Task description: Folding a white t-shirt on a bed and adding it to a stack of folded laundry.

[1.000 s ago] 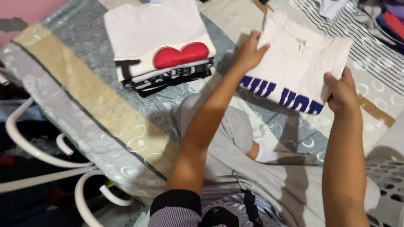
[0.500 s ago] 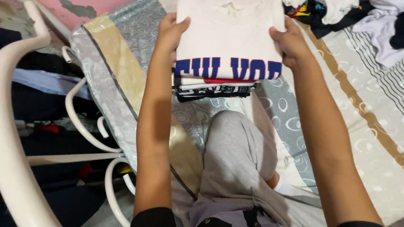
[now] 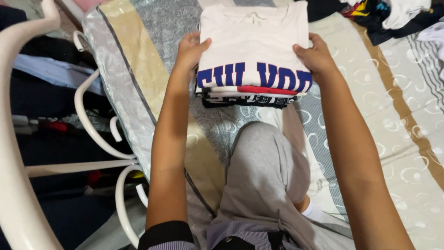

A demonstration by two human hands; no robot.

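Note:
A folded white T-shirt (image 3: 253, 44) with blue lettering lies on top of a stack of folded shirts (image 3: 249, 96) on the bed. My left hand (image 3: 190, 50) grips the shirt's left edge, thumb on top. My right hand (image 3: 315, 54) holds its right edge the same way. Under the white shirt, the stack shows red, white and black layers. My bent knee in grey trousers (image 3: 264, 171) rests on the bed just below the stack.
The bed has a grey, beige and white patterned sheet (image 3: 397, 139). A heap of unfolded clothes (image 3: 393, 14) lies at the top right. A white plastic chair frame (image 3: 27, 153) stands at the left beside the bed edge, over dark clutter.
I carried the white shirt from the right over to the stack and set it on top, covering the shirt with the red print. Both hands have stayed on its edges.

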